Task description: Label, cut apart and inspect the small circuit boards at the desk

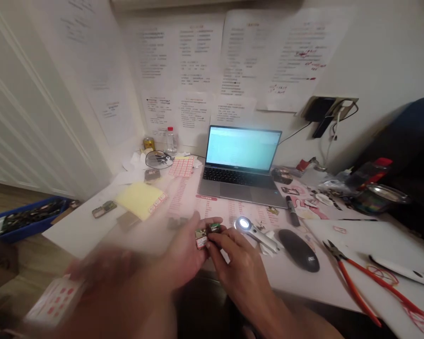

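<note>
Printed sheets [198,56] cover the wall behind a cluttered desk [284,278], and an open laptop [243,150] stands at the far side, its lit screen angled towards the person. At the near edge, the left hand [187,259] is cupped open with the palm up, supporting a small metal part with a white-and-red label [201,239], with a small green piece [215,228] beside it near the fingertips. The palm probably serves as a steady base that keeps both together. The right hand [243,259] is mostly closed, thumb and index fingertips brought together at the labelled part; this pinch suits something so tiny, though whether it actually grips the part is hard to tell.

Just right of the hands lies a magnifier [256,233], its lens glowing, presumably kept close for fine detail. A black mouse [298,250] rests beside it. Farther right, orange-handled pliers [342,258] lie partly on a white board [372,240], likely within easy reach. A yellow pad [137,198] sits to the left.
</note>
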### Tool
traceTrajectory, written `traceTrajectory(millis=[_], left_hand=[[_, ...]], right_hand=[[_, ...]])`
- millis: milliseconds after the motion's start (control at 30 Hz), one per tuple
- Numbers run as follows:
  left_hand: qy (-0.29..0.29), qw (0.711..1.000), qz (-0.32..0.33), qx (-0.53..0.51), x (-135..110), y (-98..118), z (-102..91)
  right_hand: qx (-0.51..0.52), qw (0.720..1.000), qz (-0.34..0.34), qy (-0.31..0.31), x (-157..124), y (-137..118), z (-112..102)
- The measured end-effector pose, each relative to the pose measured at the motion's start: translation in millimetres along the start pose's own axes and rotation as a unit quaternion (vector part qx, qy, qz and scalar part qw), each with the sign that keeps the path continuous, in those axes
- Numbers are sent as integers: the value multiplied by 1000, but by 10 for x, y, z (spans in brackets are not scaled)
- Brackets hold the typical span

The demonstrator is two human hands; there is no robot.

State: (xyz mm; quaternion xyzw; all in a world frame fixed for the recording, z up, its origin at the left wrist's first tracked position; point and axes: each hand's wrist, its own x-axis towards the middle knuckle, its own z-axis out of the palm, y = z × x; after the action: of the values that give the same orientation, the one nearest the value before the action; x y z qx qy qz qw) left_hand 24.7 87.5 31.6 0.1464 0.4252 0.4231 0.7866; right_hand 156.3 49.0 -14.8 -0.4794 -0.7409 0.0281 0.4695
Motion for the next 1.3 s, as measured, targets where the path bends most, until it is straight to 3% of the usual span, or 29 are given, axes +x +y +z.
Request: traceTrajectory(millis=[267, 667, 933, 1100, 1233, 1300], left_hand=[[-27, 992, 92, 84, 96, -113, -113], [-92, 966, 149, 191, 145, -188, -182], [-47, 981, 113, 149, 150, -192, -78], [-31, 993, 60, 102, 142, -160, -10], [-69, 996, 13, 56, 172, -128, -39], [-76, 996, -1, 42, 175, -113, -61]], right_hand=[[47, 996, 79, 11, 45, -15, 54], [108, 978, 179, -3, 123, -86, -66], [44, 991, 114, 44, 60, -73, 0], [-55, 997, 7, 58, -6, -24, 41], [-145, 982, -95, 80, -47, -12, 45], [-125, 984, -94, 80, -59, -29, 31]])
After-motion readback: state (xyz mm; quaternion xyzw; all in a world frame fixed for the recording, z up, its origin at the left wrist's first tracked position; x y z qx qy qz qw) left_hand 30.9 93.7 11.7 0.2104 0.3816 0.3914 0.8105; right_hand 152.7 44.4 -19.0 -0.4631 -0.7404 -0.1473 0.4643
